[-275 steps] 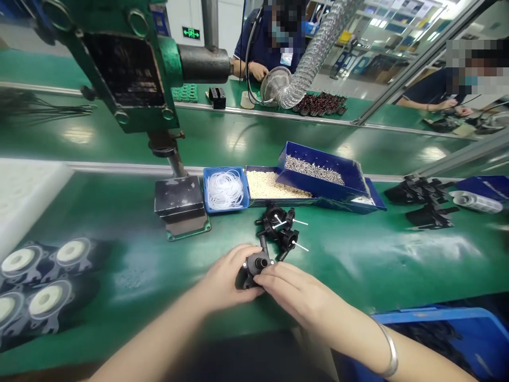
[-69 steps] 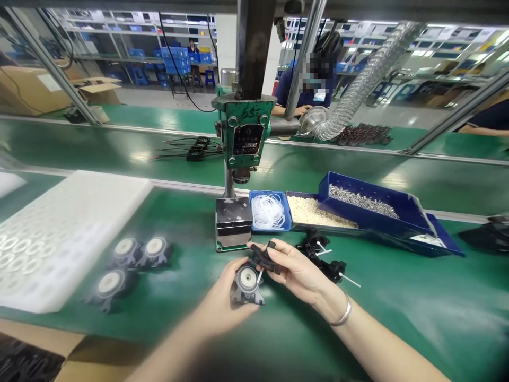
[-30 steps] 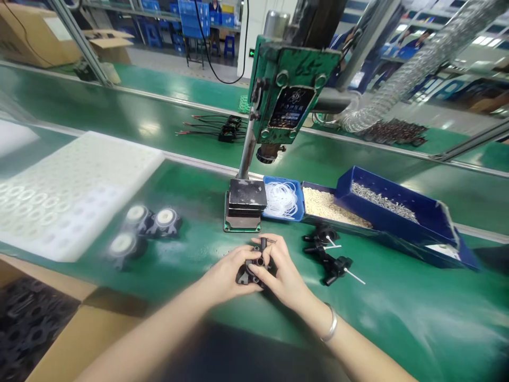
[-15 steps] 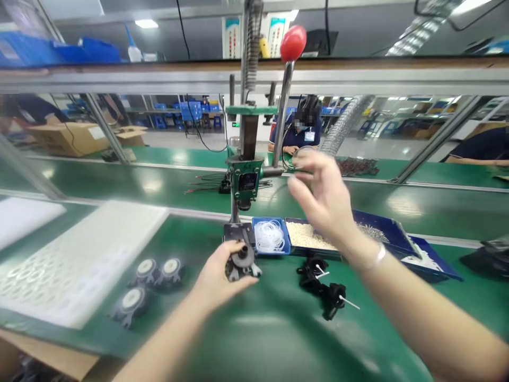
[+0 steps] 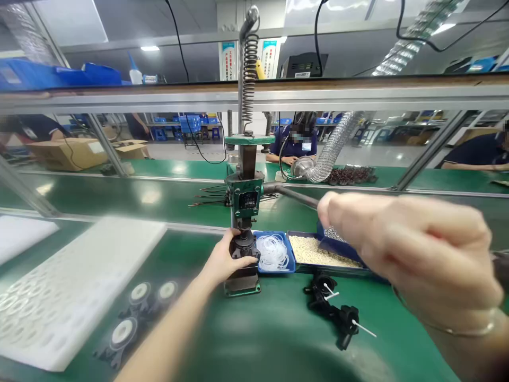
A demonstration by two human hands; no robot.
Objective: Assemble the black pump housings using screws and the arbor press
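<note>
Seems to be working the green press (image 5: 247,199) just now: steadying a black part (image 5: 244,243) over the dark block (image 5: 243,273), directly beneath the ram (image 5: 244,224), thumb and fingers of the left hand (image 5: 222,260) drawn in narrow around its sides. Cannot tell for sure whether touching the ram or just short of it. Gripping the lever (image 5: 296,197) in the right hand (image 5: 417,239), fingers curled round it, blurred and very near the camera. Calls, by the look of it, for keeping the part square under the ram, bearing evenly on the lever, and minding the left fingertips, so close to the metal. Compared with half a second ago, moved back from in front of the block to beneath the ram; then reaching through the air with the right hand, fingers loosely spread, now closed on the lever; tipped from nearly upright down toward the right, in the lever's case, with its red knob out of sight. Unchanged at the near right: black fittings with white sticks (image 5: 345,321), lying apart from the press.
</note>
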